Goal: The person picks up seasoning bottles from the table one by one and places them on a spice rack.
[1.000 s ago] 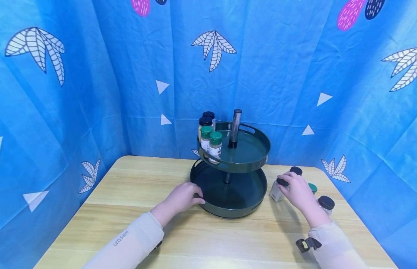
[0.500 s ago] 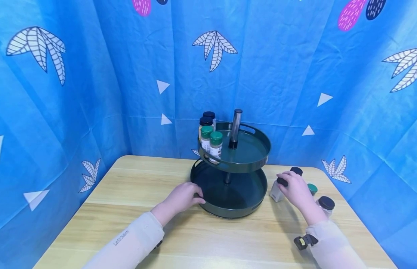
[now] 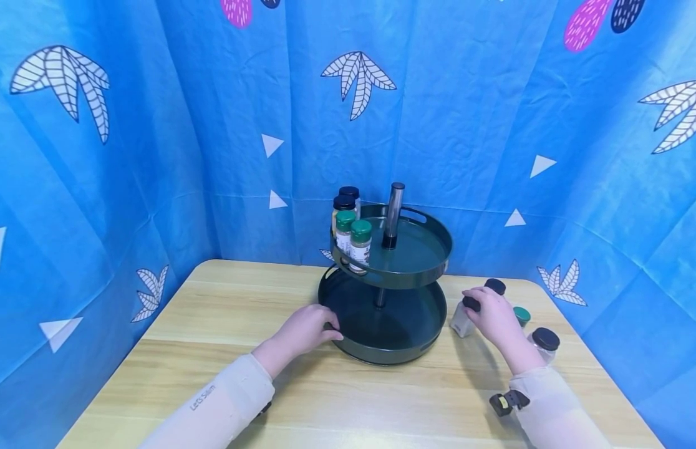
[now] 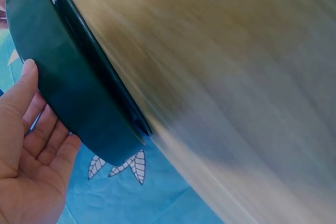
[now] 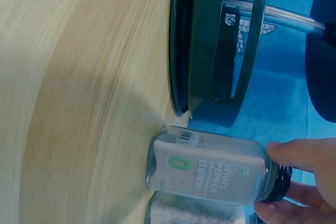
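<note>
A dark green two-tier lazy Susan (image 3: 390,354) stands on the wooden table. My left hand (image 3: 300,335) grips the left side of its lower tray, thumb against the outer wall (image 4: 58,61) in the left wrist view. At the right, my right hand (image 3: 498,319) pinches the black cap of a square glass jar (image 5: 215,167) labelled white pepper. That jar (image 3: 461,321) stands upright beside the lower tray, apart from it. The right wrist view has another glass jar (image 5: 194,211) close next to it, partly cut off.
On the upper tray's left side stand two green-capped spice jars (image 3: 360,244) and two black-capped jars (image 3: 343,215). Around my right hand are a black-capped jar (image 3: 495,286), a green-capped jar (image 3: 522,315) and another black-capped jar (image 3: 544,343). A blue curtain (image 3: 230,137) encloses the table.
My right wrist has shifted very slightly to the left. Both hands keep their holds, and the jar and the lazy Susan stay in place.
</note>
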### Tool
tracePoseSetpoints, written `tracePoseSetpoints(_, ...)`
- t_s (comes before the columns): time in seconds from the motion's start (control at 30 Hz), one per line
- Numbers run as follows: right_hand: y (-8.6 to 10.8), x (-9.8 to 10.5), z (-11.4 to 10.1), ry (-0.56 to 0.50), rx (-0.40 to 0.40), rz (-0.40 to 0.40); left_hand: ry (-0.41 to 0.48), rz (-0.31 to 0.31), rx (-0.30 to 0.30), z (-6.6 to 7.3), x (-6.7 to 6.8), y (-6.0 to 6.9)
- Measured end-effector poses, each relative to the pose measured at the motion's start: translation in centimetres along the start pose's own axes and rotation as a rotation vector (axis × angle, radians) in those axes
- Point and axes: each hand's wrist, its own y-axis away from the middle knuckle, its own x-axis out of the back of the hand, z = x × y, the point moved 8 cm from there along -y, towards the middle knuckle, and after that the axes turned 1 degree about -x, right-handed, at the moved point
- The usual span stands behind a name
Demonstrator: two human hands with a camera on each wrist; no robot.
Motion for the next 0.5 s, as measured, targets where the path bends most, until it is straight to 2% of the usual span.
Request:
tracePoseSetpoints(0.23,0.01,0.03,0.09,0.004,0.002,0.010,0.002,-0.001,0.003,0.11,0.13,0.05)
tracePoseSetpoints(0.5,0.00,0.15,-0.03,0.017,-0.036,-0.065,0.006,0.002,-0.003,0.37,0.31,0.01)
